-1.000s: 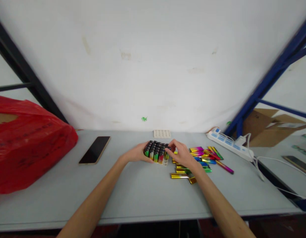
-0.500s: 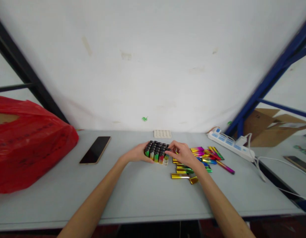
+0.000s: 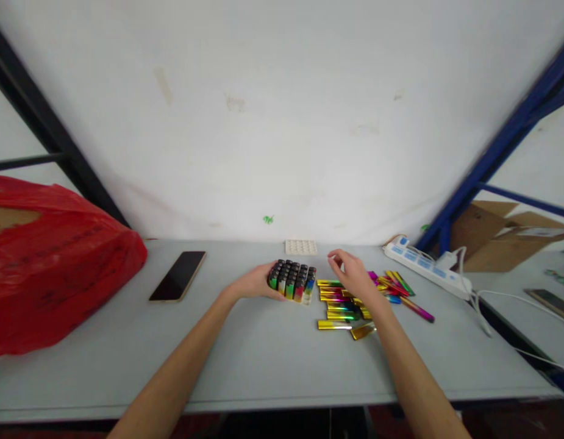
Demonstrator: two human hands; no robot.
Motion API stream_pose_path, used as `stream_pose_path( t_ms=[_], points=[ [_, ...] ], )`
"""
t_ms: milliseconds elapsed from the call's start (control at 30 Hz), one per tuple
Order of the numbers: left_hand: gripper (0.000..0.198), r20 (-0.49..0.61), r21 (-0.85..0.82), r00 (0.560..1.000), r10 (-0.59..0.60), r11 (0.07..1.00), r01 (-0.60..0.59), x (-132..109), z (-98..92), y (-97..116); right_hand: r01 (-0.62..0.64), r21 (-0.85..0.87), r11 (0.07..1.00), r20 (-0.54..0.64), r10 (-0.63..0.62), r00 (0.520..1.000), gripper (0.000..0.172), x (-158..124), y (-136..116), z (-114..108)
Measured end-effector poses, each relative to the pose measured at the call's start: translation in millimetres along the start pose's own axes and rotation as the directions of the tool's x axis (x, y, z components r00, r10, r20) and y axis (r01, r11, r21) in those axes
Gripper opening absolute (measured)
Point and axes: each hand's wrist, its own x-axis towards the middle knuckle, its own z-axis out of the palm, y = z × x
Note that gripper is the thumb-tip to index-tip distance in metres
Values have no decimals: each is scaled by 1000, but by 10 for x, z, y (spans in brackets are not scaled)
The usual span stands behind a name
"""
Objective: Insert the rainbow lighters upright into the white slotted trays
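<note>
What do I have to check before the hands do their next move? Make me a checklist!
1. Left hand steadying the pale tray: ok, it grips the left side.
2. Black-topped pieces upright: ok, they stand in rows.
3. Tray full: not ok, bare pale slots show at the near right corner.
4. Right hand free: ok, no piece shows in its fingers.
5. Loose shiny pieces neatly sorted: not ok, some lie across others.
6. Every piece pushed all the way down: cannot tell, the bottoms are mostly hidden.
</note>
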Motion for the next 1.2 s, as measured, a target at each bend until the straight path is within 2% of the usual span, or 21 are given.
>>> stream_pose_path(
  t_ms=[67, 133, 267, 367, 633, 767, 867, 1000, 1100, 1200],
  points=[
    [88, -3, 1, 1000, 7, 1000, -7, 0, -1, -1, -38, -69, 997, 28, 40, 999, 21, -8, 155, -12],
    [88, -4, -4, 1000, 12, 1000, -12, -2, -1, -1, -49, -95, 994, 123, 61, 990, 20, -31, 261, -38],
    [87, -7, 1, 1000, 5, 1000, -5, -5, 5, 8, -52, -58, 997, 354, 69, 933, 23, -77, 337, -131],
    [87, -9, 11, 1000, 10, 1000, -10, -1, 8, 4, -67, -82, 994, 406, 95, 909, 14, -82, 365, -161],
    [86, -10, -15, 1000, -10, 1000, 10, 6, 15, -38, -42, -148, 988, 268, 81, 960, 11, -96, 367, 63],
    [88, -13, -22, 1000, -28, 999, 28, 1, 10, -22, -21, -98, 995, 185, 39, 982, 12, -75, 275, 145],
    [88, -6, -21, 1000, -15, 1000, 15, -3, 6, -14, -9, 1, 1000, 46, 9, 999, 20, -24, 228, 146],
    [87, -4, -26, 1000, -1, 1000, 1, -2, 9, -25, -107, 202, 973, -104, 130, 986, 39, 41, 199, 125],
    [87, -6, -38, 1000, 2, 999, -2, 1, 14, -34, -185, 410, 893, -133, 259, 957, 53, 73, 148, 131],
    [87, -3, -35, 1000, 11, 999, -11, 4, 15, -31, -224, 599, 769, -115, 359, 926, 56, 87, 38, 149]
  ],
)
